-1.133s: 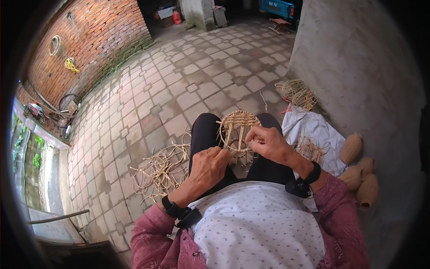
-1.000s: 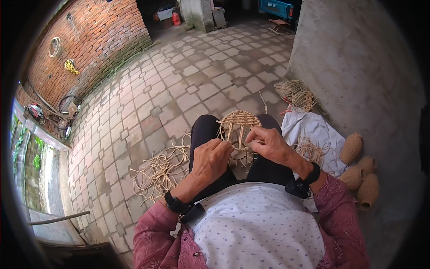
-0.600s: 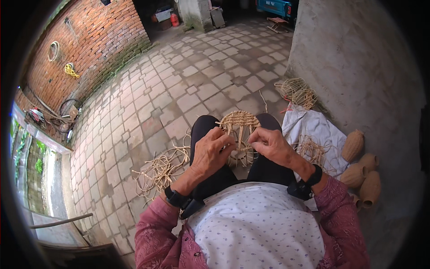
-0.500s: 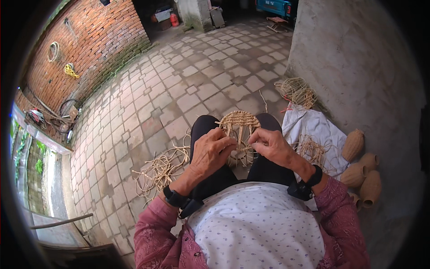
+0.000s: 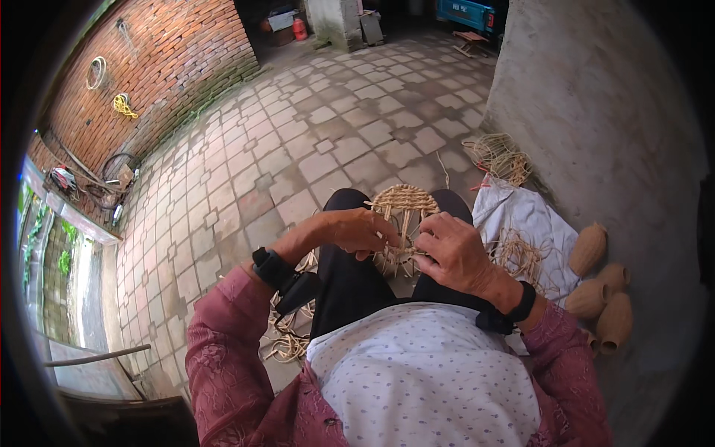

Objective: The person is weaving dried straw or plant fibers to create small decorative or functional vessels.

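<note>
A half-woven straw piece, with a dense braided band at its far end and open strands below, rests between my knees. My right hand is closed in a pinch at its right side, low on the open strands. From the left my left hand reaches across with the wrist bent. Its fingers curl together beside the middle strands, and whatever they pinch is too small to make out. The lower part of the piece is partly hidden behind both hands.
Loose straw strands lie by my left leg. On the right, a white cloth bears more straw. Several woven vases lie beyond it near the grey wall. A loosely woven basket sits farther off.
My left forearm has swung out to the left and its elbow has risen, so the hand now comes in sideways. My right hand's fingers have curled in. The view has shifted slightly.
</note>
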### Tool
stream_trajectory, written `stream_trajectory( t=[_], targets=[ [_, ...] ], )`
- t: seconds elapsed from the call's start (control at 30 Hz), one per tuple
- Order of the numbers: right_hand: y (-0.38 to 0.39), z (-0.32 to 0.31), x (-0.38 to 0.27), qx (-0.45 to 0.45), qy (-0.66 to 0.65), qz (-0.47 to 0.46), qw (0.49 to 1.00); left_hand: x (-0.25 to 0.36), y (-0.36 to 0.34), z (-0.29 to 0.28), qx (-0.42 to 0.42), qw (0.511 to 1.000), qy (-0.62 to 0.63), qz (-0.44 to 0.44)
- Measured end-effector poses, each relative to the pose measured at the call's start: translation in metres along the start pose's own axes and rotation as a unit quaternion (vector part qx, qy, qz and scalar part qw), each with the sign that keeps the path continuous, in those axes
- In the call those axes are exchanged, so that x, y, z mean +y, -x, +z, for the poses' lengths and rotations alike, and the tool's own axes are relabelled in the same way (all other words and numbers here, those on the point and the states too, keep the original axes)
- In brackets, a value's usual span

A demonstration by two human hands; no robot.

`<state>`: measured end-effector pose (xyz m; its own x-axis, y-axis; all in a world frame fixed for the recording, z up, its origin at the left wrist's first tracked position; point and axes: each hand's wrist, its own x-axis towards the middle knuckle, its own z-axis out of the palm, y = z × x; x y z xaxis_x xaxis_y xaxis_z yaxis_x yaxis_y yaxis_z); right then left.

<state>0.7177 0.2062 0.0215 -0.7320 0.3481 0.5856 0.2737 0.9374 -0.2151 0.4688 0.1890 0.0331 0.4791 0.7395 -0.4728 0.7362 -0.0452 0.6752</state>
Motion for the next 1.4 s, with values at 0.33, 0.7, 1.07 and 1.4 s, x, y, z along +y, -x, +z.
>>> stream_trajectory(
  t=[0.33, 0.7, 1.07, 1.4],
  targets=[
    [-0.010, 0.026, -0.005, -0.012, 0.063, -0.198, 0.978, -0.005, 0.000, -0.006, -0.049, 0.991, 0.120, 0.024],
    [-0.034, 0.034, -0.016, -0.060, -0.046, -0.183, 0.980, -0.016, 0.005, 0.007, 0.022, 0.987, 0.144, 0.074],
    [-0.049, 0.014, 0.023, -0.153, -0.305, 0.138, 0.930, -0.017, 0.002, 0.017, 0.107, 0.979, 0.126, 0.118],
    [-0.046, 0.023, 0.011, -0.090, -0.258, 0.042, 0.961, -0.015, 0.002, 0.040, 0.199, 0.956, 0.167, 0.134]
  ],
)
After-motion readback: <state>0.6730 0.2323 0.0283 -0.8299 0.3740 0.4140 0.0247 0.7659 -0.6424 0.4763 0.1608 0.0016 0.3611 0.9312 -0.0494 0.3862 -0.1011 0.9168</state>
